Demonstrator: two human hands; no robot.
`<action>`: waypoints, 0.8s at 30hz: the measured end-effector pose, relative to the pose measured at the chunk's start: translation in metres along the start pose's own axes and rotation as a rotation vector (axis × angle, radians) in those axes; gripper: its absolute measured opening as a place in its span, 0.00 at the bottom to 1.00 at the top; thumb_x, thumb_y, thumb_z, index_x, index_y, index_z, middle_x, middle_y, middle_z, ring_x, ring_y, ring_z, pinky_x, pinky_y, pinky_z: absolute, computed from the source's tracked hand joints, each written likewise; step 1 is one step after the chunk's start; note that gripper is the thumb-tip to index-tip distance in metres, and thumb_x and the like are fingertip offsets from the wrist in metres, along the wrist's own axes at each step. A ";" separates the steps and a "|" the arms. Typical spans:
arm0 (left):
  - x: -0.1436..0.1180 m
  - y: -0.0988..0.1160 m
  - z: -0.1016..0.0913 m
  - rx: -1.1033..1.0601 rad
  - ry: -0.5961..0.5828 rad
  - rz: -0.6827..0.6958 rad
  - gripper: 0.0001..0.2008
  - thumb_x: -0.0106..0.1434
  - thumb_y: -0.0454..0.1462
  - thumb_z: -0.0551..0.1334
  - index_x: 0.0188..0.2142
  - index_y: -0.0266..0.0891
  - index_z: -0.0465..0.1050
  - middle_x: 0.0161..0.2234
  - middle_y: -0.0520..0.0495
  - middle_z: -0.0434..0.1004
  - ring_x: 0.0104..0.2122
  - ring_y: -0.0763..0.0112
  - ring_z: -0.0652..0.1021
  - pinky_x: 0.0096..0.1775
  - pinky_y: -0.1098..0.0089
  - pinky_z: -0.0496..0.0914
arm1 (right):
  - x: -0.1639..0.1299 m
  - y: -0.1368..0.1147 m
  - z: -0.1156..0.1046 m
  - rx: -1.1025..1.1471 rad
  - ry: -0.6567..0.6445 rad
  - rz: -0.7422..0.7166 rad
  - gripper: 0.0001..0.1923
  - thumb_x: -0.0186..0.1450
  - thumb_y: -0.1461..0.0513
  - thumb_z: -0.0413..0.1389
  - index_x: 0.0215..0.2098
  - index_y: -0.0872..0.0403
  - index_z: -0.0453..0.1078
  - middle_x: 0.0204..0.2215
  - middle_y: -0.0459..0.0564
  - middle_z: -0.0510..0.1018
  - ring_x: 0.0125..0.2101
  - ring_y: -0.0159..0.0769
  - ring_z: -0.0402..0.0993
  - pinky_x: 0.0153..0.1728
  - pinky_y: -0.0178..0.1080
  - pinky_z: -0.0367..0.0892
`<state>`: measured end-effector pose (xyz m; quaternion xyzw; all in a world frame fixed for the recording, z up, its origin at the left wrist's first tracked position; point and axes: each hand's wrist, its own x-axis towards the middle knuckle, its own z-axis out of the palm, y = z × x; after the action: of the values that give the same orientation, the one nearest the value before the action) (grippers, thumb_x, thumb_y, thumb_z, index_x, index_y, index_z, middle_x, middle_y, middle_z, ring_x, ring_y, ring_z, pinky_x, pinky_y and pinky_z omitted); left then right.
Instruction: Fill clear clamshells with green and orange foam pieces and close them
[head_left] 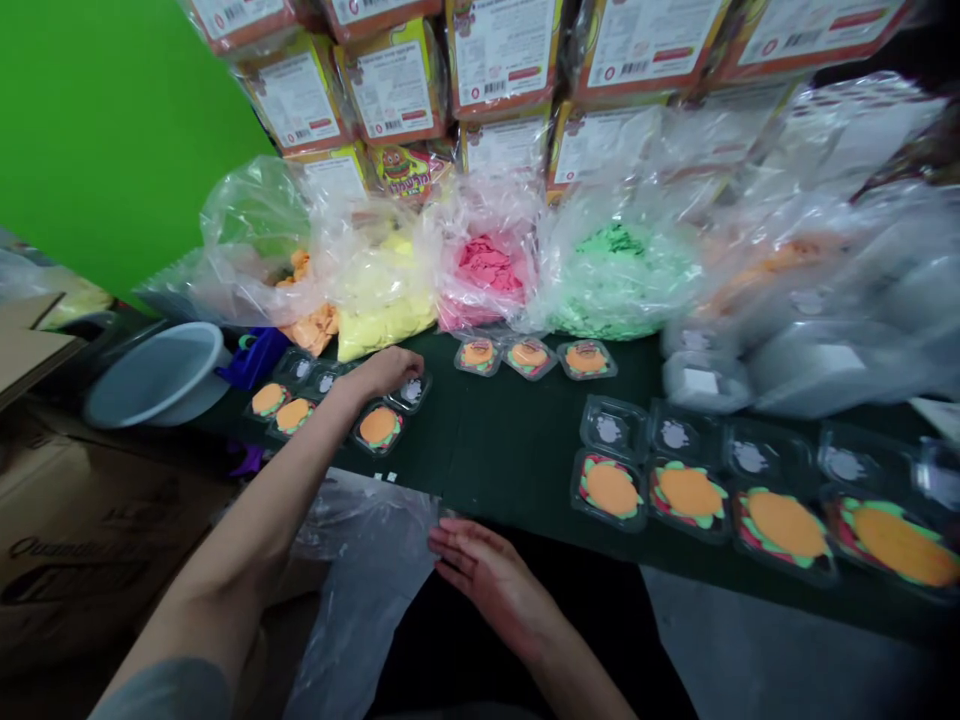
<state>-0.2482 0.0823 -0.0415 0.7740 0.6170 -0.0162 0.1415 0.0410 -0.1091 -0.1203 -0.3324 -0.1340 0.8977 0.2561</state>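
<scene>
My left hand (386, 370) reaches across the dark table, fingers bent down and closed at the raised lid (412, 392) of a clear hinged plastic container. In that container's base lies a round orange piece (381, 427) with green and red edges under it, like a burger. My fingertips partly cover the lid. Nearer my body, my right hand (491, 575) is open, its fingers stretched out and nothing in it, close to the table's front edge. Two similar filled containers (292, 415) stand left of my left forearm, their lids folded back.
Three closed containers (528, 357) stand at the back. Several open filled ones (615, 488) line the right side. Behind are bags of yellow (386, 300), pink (491, 270) and green pieces (619, 270), and stacked boxes (502, 60). A grey basin (161, 375) stands left.
</scene>
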 end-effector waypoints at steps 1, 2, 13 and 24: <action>-0.001 0.007 -0.001 -0.019 -0.009 0.033 0.12 0.63 0.32 0.57 0.36 0.39 0.80 0.33 0.46 0.81 0.32 0.68 0.76 0.38 0.71 0.65 | -0.001 0.005 -0.003 0.005 0.010 0.009 0.17 0.57 0.55 0.71 0.42 0.52 0.81 0.47 0.56 0.85 0.52 0.46 0.79 0.59 0.50 0.64; -0.002 0.016 -0.001 -0.040 -0.019 0.065 0.12 0.63 0.31 0.57 0.35 0.39 0.80 0.33 0.46 0.82 0.31 0.68 0.76 0.38 0.71 0.65 | -0.002 0.008 -0.006 0.014 0.021 0.011 0.17 0.56 0.55 0.72 0.42 0.52 0.81 0.48 0.56 0.85 0.52 0.46 0.79 0.60 0.50 0.64; 0.000 0.131 0.033 -0.264 -0.029 0.341 0.10 0.68 0.32 0.60 0.39 0.35 0.82 0.36 0.41 0.85 0.35 0.64 0.81 0.38 0.70 0.68 | -0.017 -0.014 -0.032 0.219 0.113 -0.056 0.25 0.66 0.41 0.57 0.40 0.54 0.77 0.47 0.58 0.84 0.56 0.46 0.77 0.62 0.48 0.64; -0.029 0.152 0.063 -0.333 0.160 0.346 0.13 0.73 0.33 0.57 0.47 0.36 0.81 0.45 0.42 0.85 0.44 0.62 0.84 0.47 0.67 0.75 | -0.030 -0.017 -0.041 0.307 0.000 -0.059 0.21 0.69 0.52 0.60 0.55 0.55 0.73 0.54 0.54 0.82 0.55 0.44 0.78 0.63 0.50 0.64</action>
<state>-0.0993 0.0097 -0.0662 0.8327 0.4789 0.1717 0.2185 0.0933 -0.1087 -0.1280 -0.2851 -0.0050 0.8998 0.3302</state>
